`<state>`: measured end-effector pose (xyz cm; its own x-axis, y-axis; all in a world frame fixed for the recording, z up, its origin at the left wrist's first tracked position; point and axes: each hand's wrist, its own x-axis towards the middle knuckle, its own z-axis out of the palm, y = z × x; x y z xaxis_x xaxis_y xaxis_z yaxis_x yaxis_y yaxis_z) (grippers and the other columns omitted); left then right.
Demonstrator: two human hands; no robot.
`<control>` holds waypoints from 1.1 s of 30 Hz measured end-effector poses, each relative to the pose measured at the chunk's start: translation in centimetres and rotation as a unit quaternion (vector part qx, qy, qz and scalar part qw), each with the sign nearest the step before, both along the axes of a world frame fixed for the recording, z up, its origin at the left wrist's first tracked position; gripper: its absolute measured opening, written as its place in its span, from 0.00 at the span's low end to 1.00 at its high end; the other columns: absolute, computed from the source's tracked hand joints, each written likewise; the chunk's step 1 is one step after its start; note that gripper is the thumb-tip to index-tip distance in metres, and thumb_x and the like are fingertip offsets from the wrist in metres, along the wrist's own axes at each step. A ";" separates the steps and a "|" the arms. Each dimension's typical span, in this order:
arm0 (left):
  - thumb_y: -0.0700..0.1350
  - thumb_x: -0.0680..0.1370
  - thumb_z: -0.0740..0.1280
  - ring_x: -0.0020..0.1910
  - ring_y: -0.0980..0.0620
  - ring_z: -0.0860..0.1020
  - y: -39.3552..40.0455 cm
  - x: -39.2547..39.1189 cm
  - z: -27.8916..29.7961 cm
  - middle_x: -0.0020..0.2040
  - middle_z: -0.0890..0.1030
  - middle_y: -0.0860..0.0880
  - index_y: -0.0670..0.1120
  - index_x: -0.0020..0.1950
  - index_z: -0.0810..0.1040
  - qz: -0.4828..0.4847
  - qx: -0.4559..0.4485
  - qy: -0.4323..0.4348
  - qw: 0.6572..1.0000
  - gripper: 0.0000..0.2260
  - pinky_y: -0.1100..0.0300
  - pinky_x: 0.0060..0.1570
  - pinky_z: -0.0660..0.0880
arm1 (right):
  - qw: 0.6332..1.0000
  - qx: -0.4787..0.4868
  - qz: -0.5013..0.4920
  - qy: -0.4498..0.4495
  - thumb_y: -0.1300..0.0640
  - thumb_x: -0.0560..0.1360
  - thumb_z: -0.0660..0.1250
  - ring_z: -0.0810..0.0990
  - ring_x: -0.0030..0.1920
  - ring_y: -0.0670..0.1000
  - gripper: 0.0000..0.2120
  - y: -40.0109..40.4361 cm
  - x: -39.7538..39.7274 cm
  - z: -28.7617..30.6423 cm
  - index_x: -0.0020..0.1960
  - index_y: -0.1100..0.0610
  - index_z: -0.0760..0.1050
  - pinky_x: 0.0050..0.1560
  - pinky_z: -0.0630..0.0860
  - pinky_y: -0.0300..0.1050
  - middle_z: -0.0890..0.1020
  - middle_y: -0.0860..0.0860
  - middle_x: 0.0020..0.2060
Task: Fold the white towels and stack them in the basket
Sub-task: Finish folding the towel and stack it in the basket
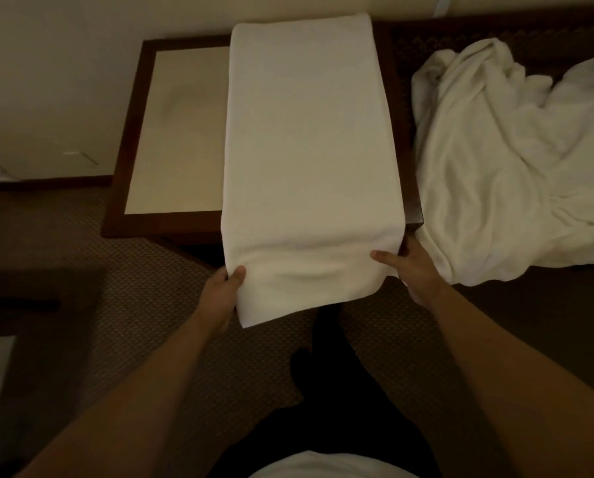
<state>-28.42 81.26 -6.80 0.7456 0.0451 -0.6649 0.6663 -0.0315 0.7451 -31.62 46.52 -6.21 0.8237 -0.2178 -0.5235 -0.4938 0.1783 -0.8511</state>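
A white towel [309,139], folded into a long strip, lies along the right part of a dark-framed table [174,132], and its near end hangs over the table's front edge. My left hand [221,294] pinches the near left corner, thumb on top. My right hand [412,270] pinches the near right corner, thumb on top as well. A heap of crumpled white towels [516,160] lies to the right on a dark patterned surface. No basket is in view.
The table has a pale inset top inside its dark wooden frame and stands against a light wall. Patterned carpet [143,305] covers the floor. A dark piece of furniture [19,322] sits at the left edge. My dark-clad legs are below the towel.
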 end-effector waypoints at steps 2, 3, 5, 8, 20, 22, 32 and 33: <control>0.45 0.85 0.62 0.58 0.49 0.81 0.6 0.1 -0.1 0.60 0.82 0.48 0.47 0.66 0.76 0.008 0.002 -0.001 1.000 0.11 0.51 0.56 0.78 | 0.999 0.034 0.016 0.016 0.54 0.67 0.81 0.81 0.63 0.52 0.33 0.3 0.5 0.0 0.70 0.52 0.76 0.59 0.79 0.51 0.83 0.49 0.62; 0.46 0.85 0.62 0.59 0.48 0.81 0.9 0.1 -0.1 0.60 0.82 0.48 0.47 0.66 0.76 0.008 0.005 0.001 1.000 0.11 0.50 0.57 0.77 | 0.998 0.041 0.025 0.027 0.52 0.65 0.81 0.81 0.62 0.53 0.32 0.5 0.9 0.0 0.68 0.54 0.78 0.60 0.79 0.52 0.83 0.49 0.61; 0.47 0.84 0.62 0.61 0.47 0.80 1.1 -0.3 -0.4 0.62 0.82 0.46 0.46 0.68 0.76 0.001 0.009 0.004 1.000 0.14 0.48 0.62 0.76 | 0.998 0.024 0.028 0.048 0.47 0.62 0.82 0.81 0.62 0.52 0.34 0.7 0.9 -0.4 0.66 0.54 0.80 0.63 0.78 0.52 0.84 0.49 0.60; 0.50 0.84 0.63 0.61 0.46 0.80 1.0 -0.9 -0.6 0.63 0.81 0.46 0.44 0.71 0.75 -0.010 0.047 0.000 0.999 0.18 0.48 0.63 0.76 | 0.996 -0.007 0.055 0.071 0.42 0.63 0.79 0.81 0.61 0.50 0.37 0.8 -0.9 -0.5 0.67 0.57 0.78 0.63 0.77 0.48 0.83 0.50 0.62; 0.46 0.83 0.65 0.59 0.53 0.77 3.1 -4.4 3.8 0.65 0.75 0.54 0.57 0.76 0.63 -0.151 0.180 -0.143 0.962 0.22 0.54 0.58 0.75 | 0.986 -0.159 0.052 -0.007 0.59 0.81 0.67 0.84 0.45 0.45 0.22 1.1 -8.0 4.1 0.71 0.45 0.65 0.44 0.80 0.39 0.84 0.48 0.47; 0.46 0.84 0.63 0.59 0.51 0.77 3.6 -4.0 5.1 0.64 0.77 0.51 0.56 0.69 0.72 -0.172 0.181 -0.145 0.958 0.14 0.55 0.56 0.76 | 0.984 -0.166 0.058 -0.018 0.60 0.82 0.65 0.83 0.48 0.47 0.13 1.3 -8.2 5.3 0.64 0.48 0.75 0.43 0.78 0.34 0.84 0.45 0.49; 0.27 0.77 0.57 0.53 0.42 0.81 6.6 -0.1 11.8 0.59 0.81 0.39 0.42 0.64 0.79 -0.066 -0.148 0.050 0.986 0.21 0.54 0.44 0.84 | 0.979 -0.074 0.187 -0.017 0.80 0.71 0.67 0.84 0.58 0.47 0.25 -0.3 -7.3 9.0 0.58 0.55 0.82 0.53 0.81 0.39 0.87 0.47 0.53; 0.29 0.75 0.61 0.52 0.43 0.83 6.9 0.3 12.1 0.59 0.82 0.39 0.42 0.63 0.79 -0.083 -0.142 0.042 0.986 0.20 0.54 0.43 0.84 | 0.982 -0.082 0.167 -0.030 0.78 0.71 0.70 0.84 0.57 0.48 0.22 -0.2 -7.1 9.3 0.56 0.55 0.83 0.52 0.80 0.37 0.87 0.46 0.51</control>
<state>-28.07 88.14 5.29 0.6691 -0.2699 -0.6924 0.7287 0.0556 0.6825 -38.71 46.30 3.12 0.8920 -0.0064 -0.4521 -0.4492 -0.1266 -0.8844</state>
